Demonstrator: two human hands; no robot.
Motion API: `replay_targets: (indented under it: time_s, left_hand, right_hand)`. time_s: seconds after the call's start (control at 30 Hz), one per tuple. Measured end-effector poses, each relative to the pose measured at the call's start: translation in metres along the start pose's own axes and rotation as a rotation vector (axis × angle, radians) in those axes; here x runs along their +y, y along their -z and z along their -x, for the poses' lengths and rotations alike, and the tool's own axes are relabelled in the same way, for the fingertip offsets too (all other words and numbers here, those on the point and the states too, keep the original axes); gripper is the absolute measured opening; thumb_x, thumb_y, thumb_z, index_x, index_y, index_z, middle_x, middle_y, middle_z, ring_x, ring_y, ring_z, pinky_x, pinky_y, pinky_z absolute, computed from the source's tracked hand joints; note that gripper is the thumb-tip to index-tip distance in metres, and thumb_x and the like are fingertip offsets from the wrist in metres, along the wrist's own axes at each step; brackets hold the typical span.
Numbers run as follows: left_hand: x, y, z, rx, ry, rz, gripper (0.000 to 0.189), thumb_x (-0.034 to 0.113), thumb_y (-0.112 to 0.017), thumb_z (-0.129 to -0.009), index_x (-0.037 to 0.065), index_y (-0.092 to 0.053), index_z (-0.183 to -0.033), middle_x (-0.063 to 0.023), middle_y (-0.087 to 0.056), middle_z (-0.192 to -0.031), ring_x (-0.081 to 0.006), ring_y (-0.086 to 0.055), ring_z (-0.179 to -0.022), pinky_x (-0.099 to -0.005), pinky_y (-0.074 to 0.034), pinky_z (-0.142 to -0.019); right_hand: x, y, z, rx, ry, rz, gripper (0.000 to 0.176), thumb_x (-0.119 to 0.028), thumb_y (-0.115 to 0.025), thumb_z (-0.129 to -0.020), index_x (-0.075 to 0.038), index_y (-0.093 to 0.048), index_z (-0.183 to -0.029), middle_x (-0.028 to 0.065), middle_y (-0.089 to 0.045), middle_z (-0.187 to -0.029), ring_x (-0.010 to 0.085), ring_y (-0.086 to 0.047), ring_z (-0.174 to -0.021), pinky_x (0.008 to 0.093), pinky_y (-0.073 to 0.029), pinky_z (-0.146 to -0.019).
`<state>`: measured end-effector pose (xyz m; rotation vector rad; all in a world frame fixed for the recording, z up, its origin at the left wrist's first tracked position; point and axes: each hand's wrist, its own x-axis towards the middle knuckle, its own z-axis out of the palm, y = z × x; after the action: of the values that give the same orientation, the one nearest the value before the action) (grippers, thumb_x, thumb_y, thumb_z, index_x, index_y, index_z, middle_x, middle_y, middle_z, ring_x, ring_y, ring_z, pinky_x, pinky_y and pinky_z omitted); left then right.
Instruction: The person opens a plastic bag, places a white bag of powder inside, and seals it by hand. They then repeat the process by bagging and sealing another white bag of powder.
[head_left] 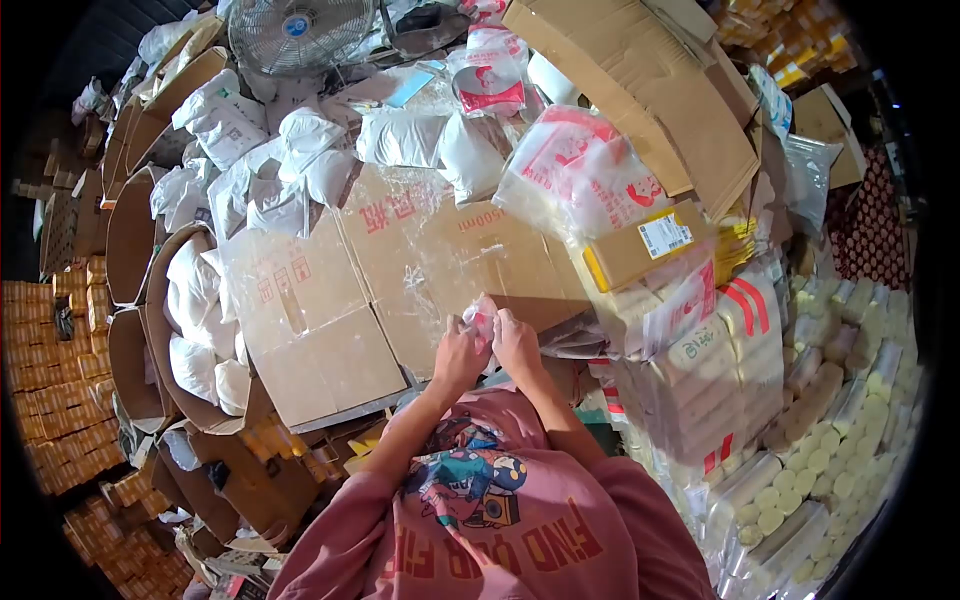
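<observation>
Both of my hands meet at the front edge of a flattened cardboard sheet (430, 270), close to my chest. Between them is a small crumpled pink and clear plastic bag (481, 318). My left hand (461, 355) is closed on its left side, and my right hand (516, 343) pinches its right side. Just beyond the hands the cardboard carries white dusty marks and red print. White filled bags (400, 138) lie along the far edge of the cardboard.
A round cardboard drum (160, 300) with white bags stands at the left. Beyond the table is a fan (300, 35). To the right are a brown box (645, 245), printed plastic bags (580, 165) and wrapped pale rolls (690, 390). Orange-white stacks (60, 380) fill the far left.
</observation>
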<state>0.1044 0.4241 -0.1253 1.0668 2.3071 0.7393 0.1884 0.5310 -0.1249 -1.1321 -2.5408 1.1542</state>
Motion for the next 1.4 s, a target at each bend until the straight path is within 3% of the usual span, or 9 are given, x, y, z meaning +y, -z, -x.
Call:
replay_targets:
  time_s: [0.17, 0.3, 0.43, 0.57, 0.77, 0.87, 1.0, 1.2, 1.4]
  left_hand:
    - [-0.012, -0.022, -0.009, -0.023, -0.059, -0.156, 0.031, 0.017, -0.063, -0.080, 0.002, -0.063, -0.108, -0.0186, -0.063, -0.106, -0.0423, -0.057, -0.103, -0.0494, -0.053, -0.079]
    - [-0.014, -0.029, -0.021, 0.042, -0.240, -0.268, 0.030, 0.020, -0.058, -0.085, 0.004, -0.062, -0.111, -0.0180, -0.062, -0.112, -0.0422, -0.056, -0.104, -0.0504, -0.052, -0.079]
    - [-0.008, -0.026, -0.025, -0.055, -0.009, -0.102, 0.033, 0.024, -0.056, -0.087, 0.003, -0.061, -0.111, -0.0222, -0.060, -0.114, -0.0422, -0.058, -0.100, -0.0508, -0.051, -0.078]
    - [0.003, -0.023, -0.025, 0.006, 0.157, 0.033, 0.032, 0.029, -0.056, -0.089, 0.002, -0.065, -0.103, -0.0303, -0.059, -0.108, -0.0454, -0.062, -0.088, -0.0513, -0.052, -0.078]
    - [-0.005, -0.036, -0.038, -0.090, 0.301, -0.068, 0.028, 0.029, -0.057, -0.087, 0.005, -0.070, -0.093, -0.0262, -0.064, -0.099, -0.0417, -0.061, -0.097, -0.0482, -0.053, -0.075]
    - [-0.011, -0.036, -0.037, -0.110, 0.102, -0.082, 0.025, 0.025, -0.059, -0.085, 0.007, -0.072, -0.094, -0.0232, -0.066, -0.095, -0.0424, -0.061, -0.098, -0.0471, -0.053, -0.077]
    - [0.005, -0.036, -0.030, 0.117, -0.063, 0.076, 0.021, 0.016, -0.061, -0.081, 0.006, -0.073, -0.095, -0.0254, -0.066, -0.102, -0.0459, -0.058, -0.105, -0.0471, -0.051, -0.084]
    - [0.005, -0.036, -0.025, 0.034, 0.066, 0.135, 0.028, 0.024, -0.057, -0.089, 0.003, -0.068, -0.106, -0.0297, -0.049, -0.132, -0.0451, -0.059, -0.103, -0.0482, -0.051, -0.086]
    - [0.001, -0.019, -0.024, -0.075, 0.057, 0.029, 0.030, 0.027, -0.055, -0.091, 0.001, -0.068, -0.098, -0.0305, -0.062, -0.109, -0.0439, -0.062, -0.096, -0.0493, -0.051, -0.082]
  right_hand:
    - [-0.003, 0.005, -0.007, 0.079, 0.068, -0.010, 0.012, -0.014, -0.056, -0.090, -0.002, -0.054, -0.088, 0.0232, -0.063, -0.076, 0.0432, -0.062, -0.072, 0.0506, -0.049, -0.063]
    - [0.012, -0.009, -0.013, 0.057, 0.088, -0.063, 0.010, -0.010, -0.053, -0.089, -0.001, -0.052, -0.091, 0.0250, -0.064, -0.082, 0.0435, -0.063, -0.075, 0.0508, -0.050, -0.064]
    - [0.006, -0.007, -0.013, -0.068, -0.026, -0.014, 0.009, -0.006, -0.049, -0.088, 0.001, -0.050, -0.095, 0.0271, -0.064, -0.088, 0.0441, -0.063, -0.078, 0.0512, -0.051, -0.065]
    - [0.010, -0.011, -0.011, 0.091, 0.069, 0.024, 0.004, -0.006, -0.048, -0.090, -0.002, -0.047, -0.089, 0.0266, -0.062, -0.077, 0.0456, -0.061, -0.072, 0.0527, -0.050, -0.061]
    - [0.002, 0.007, -0.013, 0.007, 0.046, 0.139, 0.006, -0.007, -0.053, -0.087, -0.003, -0.049, -0.090, 0.0232, -0.064, -0.080, 0.0414, -0.064, -0.072, 0.0493, -0.051, -0.059]
    - [0.001, 0.010, -0.018, 0.021, 0.117, 0.183, 0.018, -0.010, -0.054, -0.088, -0.004, -0.054, -0.105, 0.0201, -0.065, -0.086, 0.0361, -0.066, -0.073, 0.0460, -0.054, -0.059]
    - [0.014, 0.001, -0.025, 0.082, 0.109, 0.170, 0.019, -0.008, -0.053, -0.087, -0.004, -0.056, -0.106, 0.0186, -0.065, -0.087, 0.0374, -0.065, -0.074, 0.0460, -0.054, -0.061]
    - [0.021, 0.004, -0.036, 0.162, 0.122, -0.116, 0.027, 0.001, -0.054, -0.080, -0.001, -0.065, -0.104, 0.0217, -0.067, -0.097, 0.0394, -0.065, -0.088, 0.0434, -0.052, -0.079]
    - [0.029, 0.015, -0.051, -0.154, 0.064, -0.189, 0.033, 0.002, -0.054, -0.075, -0.003, -0.067, -0.105, 0.0220, -0.067, -0.096, 0.0382, -0.064, -0.092, 0.0415, -0.051, -0.081]
